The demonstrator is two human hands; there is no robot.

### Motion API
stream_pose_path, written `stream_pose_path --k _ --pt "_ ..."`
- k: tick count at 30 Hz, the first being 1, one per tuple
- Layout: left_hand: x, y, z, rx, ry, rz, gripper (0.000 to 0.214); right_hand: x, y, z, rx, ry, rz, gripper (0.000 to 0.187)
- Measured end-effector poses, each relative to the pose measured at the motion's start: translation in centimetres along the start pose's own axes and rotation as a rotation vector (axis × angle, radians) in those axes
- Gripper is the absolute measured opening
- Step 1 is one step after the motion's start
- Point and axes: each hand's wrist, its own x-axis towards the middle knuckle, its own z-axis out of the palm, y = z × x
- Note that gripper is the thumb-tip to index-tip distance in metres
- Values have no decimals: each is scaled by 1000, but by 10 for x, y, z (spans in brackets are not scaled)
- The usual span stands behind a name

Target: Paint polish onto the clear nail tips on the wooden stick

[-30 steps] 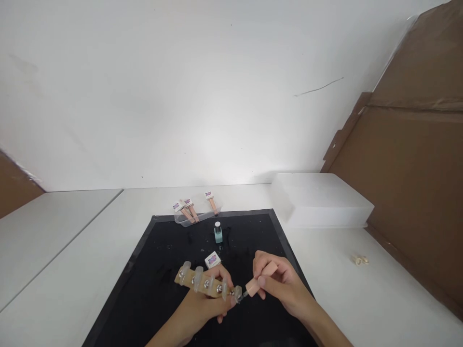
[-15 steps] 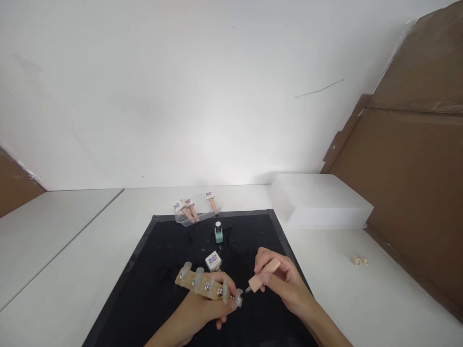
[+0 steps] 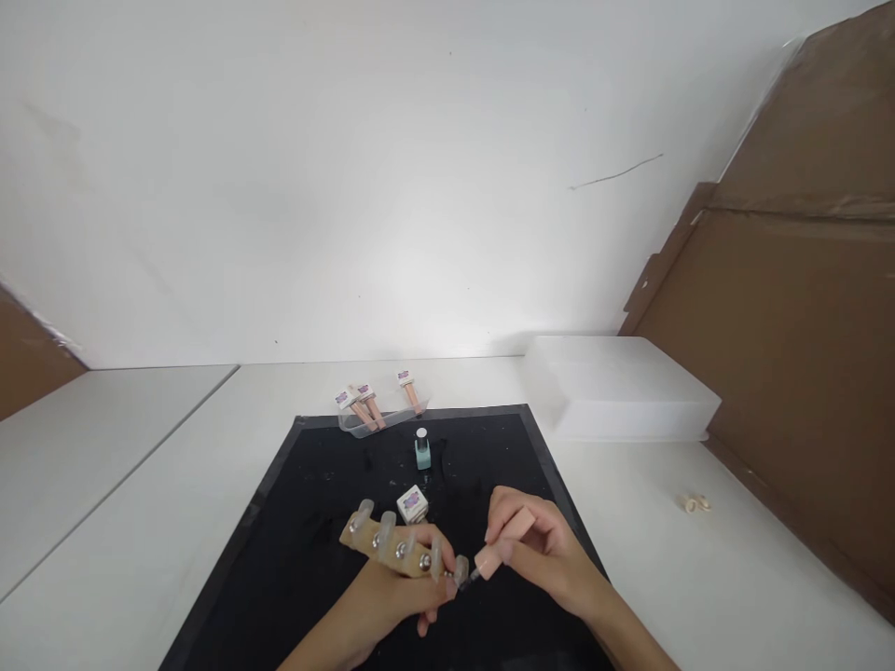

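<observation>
My left hand [image 3: 402, 596] is closed around a wooden nail tip stand [image 3: 388, 552], a tan strip with silver studs and several clear false nails on it. The clear false nail [image 3: 461, 570] at its right end sits beside my thumb and fingertip. In my right hand [image 3: 538, 545] is a nail polish brush [image 3: 504, 542] with a long peach cap handle, pinched between thumb and fingers. Its bristles point down left, at the lower edge of that end nail; whether they touch cannot be made out. A square white bottle [image 3: 412, 504] with a purple label stands just behind my left hand.
A teal nail polish bottle [image 3: 422, 450] stands on the black mat [image 3: 314, 485]. Behind it, a clear tray [image 3: 360, 431] holds several peach-capped bottles. A translucent white bin [image 3: 629, 391] and small cream rings [image 3: 694, 503] lie to the right, beside a cardboard wall [image 3: 790, 373].
My right hand has shifted slightly left and down with the brush, its tip moving to the lower edge of the end nail. The stand's tilt in my left hand has changed slightly.
</observation>
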Motion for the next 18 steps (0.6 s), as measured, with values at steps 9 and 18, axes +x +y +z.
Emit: stream_pose_path --k 9,18 --pt "1 -2 0 14 6 -6 19 -2 3 0 19 51 13 13" --pt "5 -6 0 52 5 -12 17 1 3 1 -17 76 37 13"
